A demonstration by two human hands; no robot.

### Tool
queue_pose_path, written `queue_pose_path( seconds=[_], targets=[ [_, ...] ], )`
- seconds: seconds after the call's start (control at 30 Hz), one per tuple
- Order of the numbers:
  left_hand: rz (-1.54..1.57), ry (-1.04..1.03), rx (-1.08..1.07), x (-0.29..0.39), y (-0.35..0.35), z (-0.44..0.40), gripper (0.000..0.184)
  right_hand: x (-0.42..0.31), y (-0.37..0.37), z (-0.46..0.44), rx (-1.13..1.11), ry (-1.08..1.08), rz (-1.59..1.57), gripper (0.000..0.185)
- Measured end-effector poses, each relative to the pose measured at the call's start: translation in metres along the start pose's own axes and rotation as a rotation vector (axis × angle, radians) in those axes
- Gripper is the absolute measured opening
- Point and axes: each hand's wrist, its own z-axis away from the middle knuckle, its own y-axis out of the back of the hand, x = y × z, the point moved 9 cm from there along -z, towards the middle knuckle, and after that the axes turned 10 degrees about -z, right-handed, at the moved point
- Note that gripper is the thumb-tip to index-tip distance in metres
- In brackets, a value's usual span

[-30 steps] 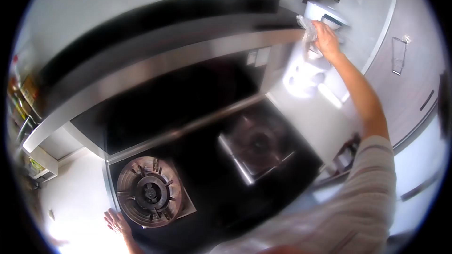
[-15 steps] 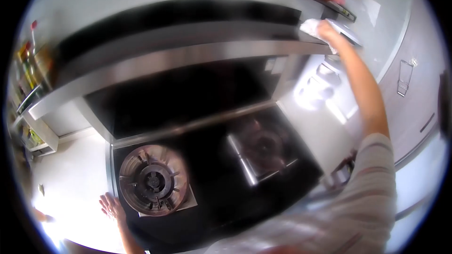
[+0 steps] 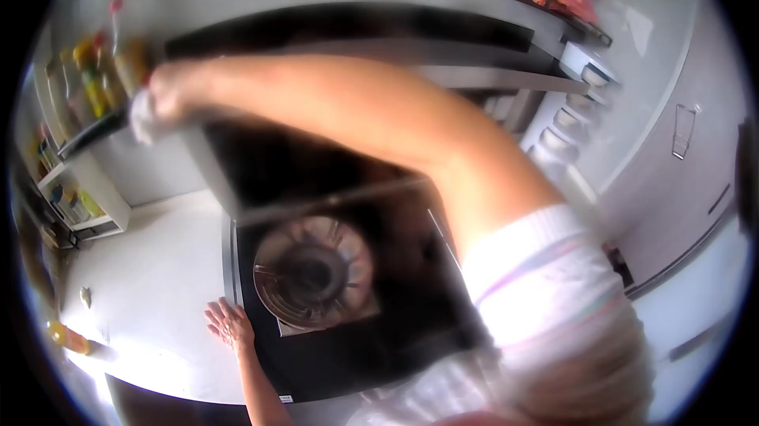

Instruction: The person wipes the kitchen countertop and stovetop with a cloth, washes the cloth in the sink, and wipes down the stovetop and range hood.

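Observation:
My right hand [image 3: 175,92], somewhat blurred, grips a white cloth [image 3: 142,118] at the left end of the range hood [image 3: 482,77]. That arm stretches across the view and covers much of the hood's front. My left hand [image 3: 229,323] lies with fingers spread on the white countertop [image 3: 150,268], by the left edge of the black gas stove [image 3: 332,367]. Close to it is the round left burner [image 3: 314,272]. The right side of the stove is mostly behind my right arm and sleeve.
Bottles and utensils [image 3: 95,86] crowd a rack at the left, above a white shelf unit [image 3: 115,209]. A yellow-orange bottle [image 3: 69,337] lies on the counter. A wall shelf [image 3: 545,3] holds a pink bag, upper right. White dispensers [image 3: 565,122] hang below it.
My right hand has swept from the hood's right end to its left end with the cloth. My left hand stays on the counter. The camera view has shifted left.

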Motion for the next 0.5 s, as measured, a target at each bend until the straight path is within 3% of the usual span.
queue_pose_path(
  seconds=[0.1, 0.13, 0.23, 0.3, 0.4, 0.43, 0.5],
  targets=[
    [0.026, -0.005, -0.026, 0.003, 0.007, 0.004, 0.050, 0.006, 0.026, 0.054, 0.086, 0.117, -0.036, 0.026],
    [0.021, -0.008, -0.024, 0.003, 0.006, 0.003, 0.050, 0.005, 0.046, 0.099, 0.086, -0.007, 0.107, 0.027],
    [0.017, -0.012, -0.027, 0.004, 0.005, 0.004, 0.050, 0.081, 0.128, 0.216, 0.185, -0.107, -0.065, 0.038],
    [-0.006, -0.003, -0.054, 0.003, 0.002, 0.003, 0.050, 0.115, 0.197, 0.328, 0.369, -0.456, 0.067, 0.032],
    [-0.044, 0.010, -0.093, 0.007, 0.001, 0.004, 0.051, 0.182, 0.288, 0.480, 0.561, -0.705, 0.221, 0.029],
    [-0.057, 0.014, -0.098, 0.007, 0.000, 0.002, 0.051, 0.210, 0.322, 0.536, 0.575, -1.047, 0.411, 0.029],
    [-0.075, 0.026, -0.116, 0.005, -0.007, 0.000, 0.051, 0.213, 0.351, 0.599, 0.719, -1.278, 0.431, 0.031]
  ],
)
